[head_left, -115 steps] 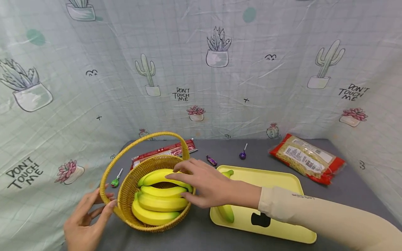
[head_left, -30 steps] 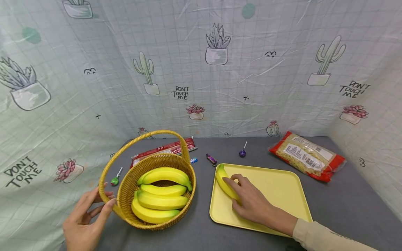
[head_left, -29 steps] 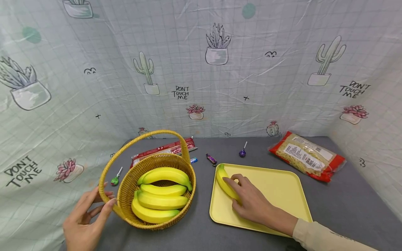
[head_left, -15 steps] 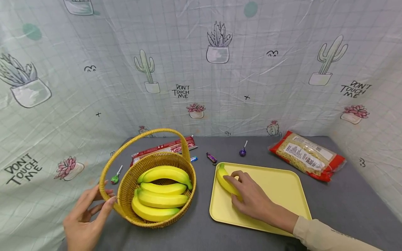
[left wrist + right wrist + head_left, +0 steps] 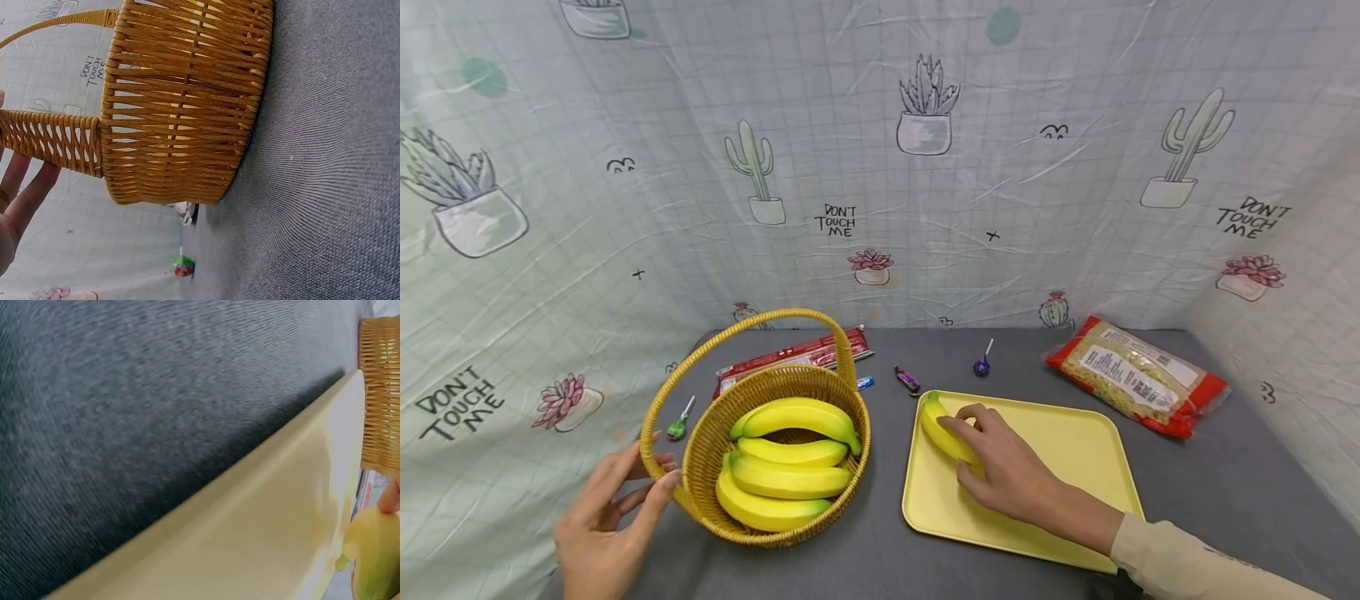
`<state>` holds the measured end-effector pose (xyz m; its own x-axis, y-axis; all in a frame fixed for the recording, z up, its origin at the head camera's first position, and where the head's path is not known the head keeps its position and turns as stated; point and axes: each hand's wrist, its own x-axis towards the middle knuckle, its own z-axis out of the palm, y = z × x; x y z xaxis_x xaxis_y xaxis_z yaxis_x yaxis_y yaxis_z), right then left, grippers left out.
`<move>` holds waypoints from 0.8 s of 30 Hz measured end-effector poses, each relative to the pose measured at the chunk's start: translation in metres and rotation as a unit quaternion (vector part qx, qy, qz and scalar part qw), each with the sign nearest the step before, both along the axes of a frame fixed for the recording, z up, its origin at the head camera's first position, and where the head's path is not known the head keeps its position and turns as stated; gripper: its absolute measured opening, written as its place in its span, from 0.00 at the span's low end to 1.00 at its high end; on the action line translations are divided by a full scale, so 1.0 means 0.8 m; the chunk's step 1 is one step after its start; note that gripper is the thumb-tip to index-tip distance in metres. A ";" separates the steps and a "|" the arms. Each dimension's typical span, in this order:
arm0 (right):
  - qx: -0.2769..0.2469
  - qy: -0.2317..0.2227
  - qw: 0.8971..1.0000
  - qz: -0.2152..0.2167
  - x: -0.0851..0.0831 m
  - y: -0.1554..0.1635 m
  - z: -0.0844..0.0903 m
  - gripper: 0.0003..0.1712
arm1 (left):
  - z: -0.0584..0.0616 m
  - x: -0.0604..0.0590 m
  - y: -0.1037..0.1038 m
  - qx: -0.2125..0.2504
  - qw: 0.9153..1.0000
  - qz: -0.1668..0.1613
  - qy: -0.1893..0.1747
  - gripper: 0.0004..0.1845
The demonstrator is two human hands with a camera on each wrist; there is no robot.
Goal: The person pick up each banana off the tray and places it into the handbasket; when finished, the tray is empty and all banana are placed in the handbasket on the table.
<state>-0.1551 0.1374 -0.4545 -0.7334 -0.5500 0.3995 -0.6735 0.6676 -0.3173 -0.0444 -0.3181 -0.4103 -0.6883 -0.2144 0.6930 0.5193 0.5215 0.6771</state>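
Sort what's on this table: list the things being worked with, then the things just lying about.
In hand:
right hand on banana
yellow tray
left hand at wicker basket
bananas in basket

Lying about:
red packet
noodle bag
purple lollipop
green lollipop
wrapped candy

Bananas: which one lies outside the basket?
The single banana on the yellow tray, under the right hand. The other bananas all sit stacked in the wicker basket.

Grey fabric-textured surface point(image 5: 880, 567) sitting under even, soft light. Pale green gridded backdrop sheet point(image 5: 925, 275), wrinkled, printed with cacti, succulents and "DON'T TOUCH ME", wrapping around rear and both sides.
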 end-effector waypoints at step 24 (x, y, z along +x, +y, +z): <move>-0.002 0.023 0.999 0.025 -0.005 -0.004 0.059 0.34 | -0.001 -0.001 0.002 0.012 0.999 -0.023 0.024 0.33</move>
